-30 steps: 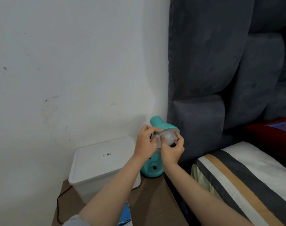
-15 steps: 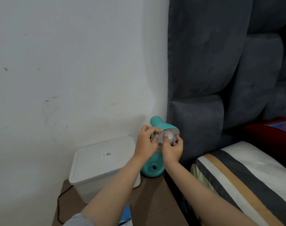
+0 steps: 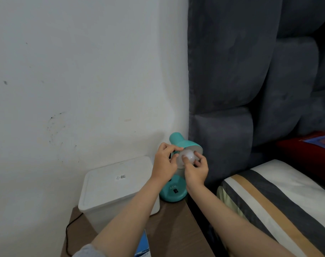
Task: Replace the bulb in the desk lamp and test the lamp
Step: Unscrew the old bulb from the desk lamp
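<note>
1. The teal desk lamp (image 3: 173,191) stands at the back corner of a brown bedside table (image 3: 176,225), just beside a white lidded bin (image 3: 113,186) and close against a grey padded headboard (image 3: 232,71).
2. The left hand (image 3: 164,164) pinches the rim of the lampshade (image 3: 187,144) with thumb and fingers curled round it, probably to keep the tilted shade from swinging while the other hand works.
3. The right hand (image 3: 196,168) grasps the white bulb (image 3: 187,154), thumb on its front and fingers curled round its far side. That grip suits twisting.
4. The bulb sits in the mouth of the shade, its base hidden inside, so how far it is screwed in cannot be told, nor whether it is the old bulb or the new one.
5. The bulb is unlit, and the dark switch (image 3: 175,191) on the base faces the person within easy reach for the test, which seems not yet done.
6. A black cable (image 3: 68,229) trails off the table's left edge, and a striped bed (image 3: 269,201) lies to the right.
</note>
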